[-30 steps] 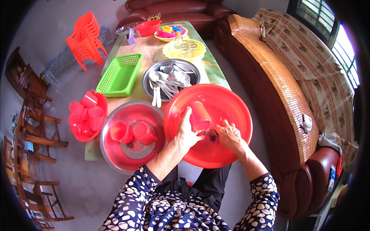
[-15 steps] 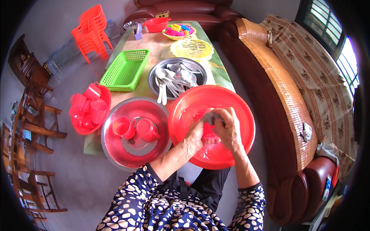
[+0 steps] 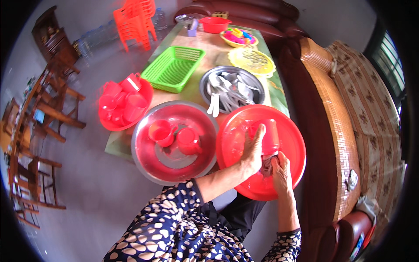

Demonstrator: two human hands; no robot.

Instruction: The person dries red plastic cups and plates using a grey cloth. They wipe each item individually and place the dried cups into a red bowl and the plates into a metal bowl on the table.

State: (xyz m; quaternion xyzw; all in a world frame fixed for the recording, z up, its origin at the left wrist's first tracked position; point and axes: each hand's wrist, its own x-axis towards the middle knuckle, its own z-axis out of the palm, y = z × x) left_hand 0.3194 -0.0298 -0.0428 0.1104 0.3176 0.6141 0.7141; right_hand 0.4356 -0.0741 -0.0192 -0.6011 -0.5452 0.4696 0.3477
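Over the red plastic basin (image 3: 231, 161) at the right, my left hand (image 3: 254, 153) grips a red cup (image 3: 271, 133) by its side. A greyish wet cloth (image 3: 268, 165) is bunched in my right hand (image 3: 281, 169) and pressed against the cup's near end. Some water shows inside the red basin. To its left, a steel basin (image 3: 150, 168) holds two red cups, one at the left (image 3: 162, 132) and one at the right (image 3: 188, 140). Behind the red basin stands a metal bowl (image 3: 261, 87) full of spoons (image 3: 231, 92) with white handles.
A red bowl (image 3: 114, 126) of several red cups sits at the table's left edge. Beyond are a green basket (image 3: 174, 70), a yellow tray (image 3: 266, 70) and a bowl of colourful toys (image 3: 239, 37). A long sofa (image 3: 314, 144) borders the right side.
The view has turned, shifting the table rightward in the picture. My hands have changed position: the red cup now points away from me, with the cloth at its near end.
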